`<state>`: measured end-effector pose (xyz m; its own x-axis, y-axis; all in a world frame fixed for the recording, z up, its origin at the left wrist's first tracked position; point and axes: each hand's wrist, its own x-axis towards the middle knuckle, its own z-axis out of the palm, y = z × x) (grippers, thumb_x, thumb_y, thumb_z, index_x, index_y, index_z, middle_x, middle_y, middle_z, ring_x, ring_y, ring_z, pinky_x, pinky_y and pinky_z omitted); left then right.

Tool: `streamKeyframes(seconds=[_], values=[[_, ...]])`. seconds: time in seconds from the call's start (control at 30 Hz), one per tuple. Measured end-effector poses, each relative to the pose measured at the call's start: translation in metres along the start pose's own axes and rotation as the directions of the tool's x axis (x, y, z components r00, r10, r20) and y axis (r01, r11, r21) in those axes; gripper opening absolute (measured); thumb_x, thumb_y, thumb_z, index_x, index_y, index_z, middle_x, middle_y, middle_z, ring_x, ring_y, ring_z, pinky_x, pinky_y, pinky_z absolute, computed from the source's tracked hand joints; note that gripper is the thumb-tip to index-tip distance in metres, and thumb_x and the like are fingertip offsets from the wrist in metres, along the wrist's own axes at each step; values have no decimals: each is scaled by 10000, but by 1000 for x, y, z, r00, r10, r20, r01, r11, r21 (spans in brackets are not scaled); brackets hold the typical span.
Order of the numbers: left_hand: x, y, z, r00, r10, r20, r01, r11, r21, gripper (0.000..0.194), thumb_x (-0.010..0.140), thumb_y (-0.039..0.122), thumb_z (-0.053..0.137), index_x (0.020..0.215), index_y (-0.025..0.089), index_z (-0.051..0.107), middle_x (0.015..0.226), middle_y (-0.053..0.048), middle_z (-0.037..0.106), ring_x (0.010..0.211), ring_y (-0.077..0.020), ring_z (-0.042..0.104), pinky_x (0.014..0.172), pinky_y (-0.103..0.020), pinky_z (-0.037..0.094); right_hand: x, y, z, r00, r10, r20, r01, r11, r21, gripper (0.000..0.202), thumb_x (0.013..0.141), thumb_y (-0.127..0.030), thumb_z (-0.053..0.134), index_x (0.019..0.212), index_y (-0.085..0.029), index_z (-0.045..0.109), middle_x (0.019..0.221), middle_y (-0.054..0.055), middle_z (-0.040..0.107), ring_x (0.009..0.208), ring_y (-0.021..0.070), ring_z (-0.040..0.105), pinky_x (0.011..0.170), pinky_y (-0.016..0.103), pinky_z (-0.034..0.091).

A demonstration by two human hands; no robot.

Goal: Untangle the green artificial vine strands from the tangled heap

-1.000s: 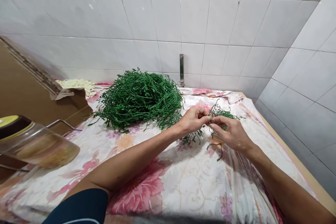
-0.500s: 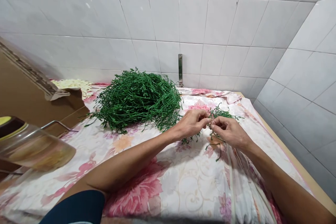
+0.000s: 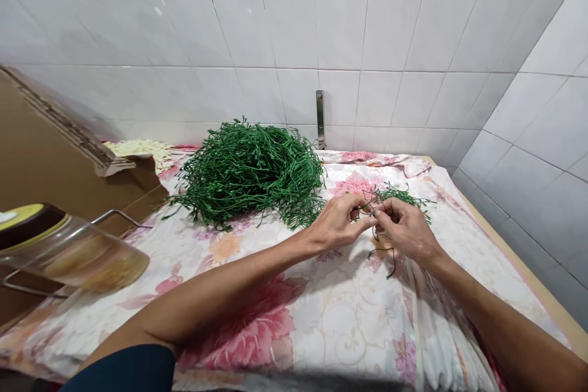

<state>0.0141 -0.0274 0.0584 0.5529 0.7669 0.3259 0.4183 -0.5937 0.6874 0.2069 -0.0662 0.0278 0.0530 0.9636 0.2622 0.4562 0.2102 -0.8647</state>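
A large heap of thin green stems [image 3: 252, 174] lies on the floral cloth [image 3: 340, 312], left of my hands. Right of it, my left hand [image 3: 342, 219] pinches a thin green stem between thumb and fingers. The fingertips of my right hand [image 3: 407, 226] are closed on the same small strands, almost touching the left fingertips. Behind the right hand sits a small bunch of green stems [image 3: 404, 196]. A few loose curly stems [image 3: 390, 255] hang or lie just below the fingertips.
At the left stand a clear jar [image 3: 96, 257] with a yellow and brown lid and an open cardboard box [image 3: 59, 141]. Pale yellow pieces [image 3: 142, 150] lie behind the box. A metal bracket [image 3: 320, 119] is fixed near the tiled wall [image 3: 340, 24].
The view has shifted slightly, so most things appear a little further right. My left hand has turned a bit, its thumb straighter, and the stems below it no longer show.
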Motion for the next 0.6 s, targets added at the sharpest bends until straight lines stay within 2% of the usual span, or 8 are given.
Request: streamKeyframes(seconds=[0.1, 0.17, 0.27, 0.37, 0.47, 0.6], values=[[-4, -3, 4, 1000, -7, 3, 7, 999, -38, 272, 919, 398, 620, 917, 151, 734, 694, 12, 563, 644, -118, 448, 601, -248, 328, -3, 0, 5, 997, 53, 53, -60, 989, 133, 221, 872, -414, 658, 862, -193, 656, 741, 31, 716, 661, 177, 676, 632, 284, 526], [-7, -8, 5, 999, -46, -4, 46, 997, -67, 308, 936, 417, 600, 859, 143, 719, 675, 14, 557, 628, -112, 435, 580, -245, 318, -5, -1, 9, 994, 67, 81, -79, 984, 157, 214, 868, -399, 661, 870, -185, 665, 759, 38, 727, 685, 181, 688, 650, 287, 535], [-14, -13, 6, 996, -74, -52, 72, 996, -47, 352, 944, 435, 597, 769, 137, 662, 666, 18, 544, 622, -106, 434, 580, -245, 319, -10, -4, 13, 993, 14, 113, -29, 990, 137, 175, 873, -350, 637, 860, -180, 673, 770, 26, 723, 685, 163, 660, 640, 272, 510], [-22, -14, 6, 997, -15, -81, 19, 999, 43, 351, 963, 407, 577, 734, 144, 617, 662, 20, 531, 625, -105, 440, 602, -246, 336, -14, -8, 17, 990, -45, 130, 33, 995, 96, 121, 866, -288, 621, 851, -180, 674, 760, 12, 712, 685, 149, 635, 634, 258, 480], [-29, -14, 7, 996, 38, -75, -32, 996, 77, 255, 963, 357, 584, 834, 150, 659, 724, 6, 594, 657, -111, 486, 641, -242, 381, -16, -7, 19, 994, -78, 78, 75, 996, 39, 96, 868, -262, 618, 834, -188, 668, 768, 5, 705, 697, 140, 623, 652, 253, 466], [-33, -17, 7, 998, -12, -66, 10, 999, -30, 231, 944, 363, 621, 1007, 164, 721, 785, -5, 664, 661, -114, 539, 636, -238, 414, -18, -8, 20, 995, -94, 45, 92, 995, 36, 103, 893, -269, 605, 857, -194, 665, 787, 2, 706, 703, 137, 624, 684, 259, 474]])
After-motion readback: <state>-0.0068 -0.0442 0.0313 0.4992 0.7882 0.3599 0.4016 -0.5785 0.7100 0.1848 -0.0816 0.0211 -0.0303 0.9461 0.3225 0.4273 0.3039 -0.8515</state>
